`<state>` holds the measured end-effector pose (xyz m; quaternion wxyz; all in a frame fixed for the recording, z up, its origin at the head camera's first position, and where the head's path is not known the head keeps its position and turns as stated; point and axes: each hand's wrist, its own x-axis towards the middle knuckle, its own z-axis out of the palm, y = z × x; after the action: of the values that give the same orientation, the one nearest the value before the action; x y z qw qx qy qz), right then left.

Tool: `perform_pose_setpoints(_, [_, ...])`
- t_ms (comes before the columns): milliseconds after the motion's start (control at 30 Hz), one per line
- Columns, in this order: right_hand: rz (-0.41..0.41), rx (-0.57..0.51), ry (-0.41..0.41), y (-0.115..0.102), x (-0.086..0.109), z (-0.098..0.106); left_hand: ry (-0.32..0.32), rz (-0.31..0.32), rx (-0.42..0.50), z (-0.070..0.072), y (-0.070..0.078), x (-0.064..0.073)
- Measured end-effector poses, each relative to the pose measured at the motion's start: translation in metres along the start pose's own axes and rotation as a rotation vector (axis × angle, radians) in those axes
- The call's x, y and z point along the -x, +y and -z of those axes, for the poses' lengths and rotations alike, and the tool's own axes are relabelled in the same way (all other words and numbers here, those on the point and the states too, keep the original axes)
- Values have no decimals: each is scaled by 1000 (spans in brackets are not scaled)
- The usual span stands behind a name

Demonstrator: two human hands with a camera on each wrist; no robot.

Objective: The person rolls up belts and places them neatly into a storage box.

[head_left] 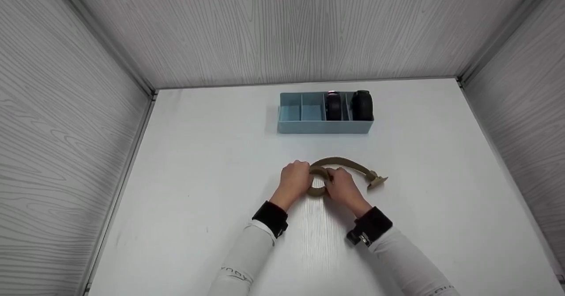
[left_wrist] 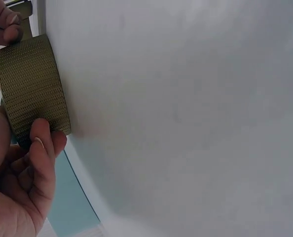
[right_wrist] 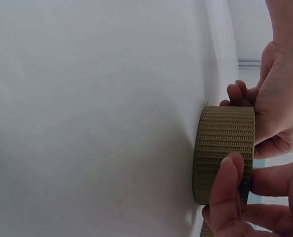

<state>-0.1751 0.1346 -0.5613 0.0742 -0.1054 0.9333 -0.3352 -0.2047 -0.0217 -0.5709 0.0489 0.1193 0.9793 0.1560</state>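
An olive-tan webbing belt (head_left: 316,192) stands on edge on the white table, its near part wound into an open ring. From the ring's far side a loose tail (head_left: 340,160) curves right to a buckle end (head_left: 376,181). My left hand (head_left: 295,179) pinches the ring's left side, while my right hand (head_left: 344,187) grips its right side. Ribbed weave of the belt (left_wrist: 33,84) fills the space between both hands in the left wrist view. In the right wrist view, fingertips press on the outer face of the coiled belt (right_wrist: 225,133).
Beyond the hands sits a light blue divided box (head_left: 324,127). Its two right-hand compartments hold a rolled black belt (head_left: 334,107) and a larger black roll (head_left: 363,106). Wood-grain panels (head_left: 282,35) enclose the table at the back and both sides.
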Motion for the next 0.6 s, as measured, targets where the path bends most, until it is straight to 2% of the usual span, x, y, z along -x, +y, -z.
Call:
perform_pose_setpoints(167, [62, 12, 10, 0, -3, 1, -7, -60, -35, 1, 0, 0])
perform_pose_setpoints(233, [23, -26, 16, 0, -3, 1, 9, -48, -39, 0, 0, 0])
perform_pose_setpoints(400, [-90, -98, 25, -2, -1, 0, 56, 31, 1, -1, 1, 1])
perform_pose_setpoints(500, [-93, -79, 23, -2, 0, -2, 62, 48, 18, -1, 3, 2])
perform_pose_setpoints(600, [-78, -49, 30, -1, -2, -3, 48, 31, 12, 1, 3, 2])
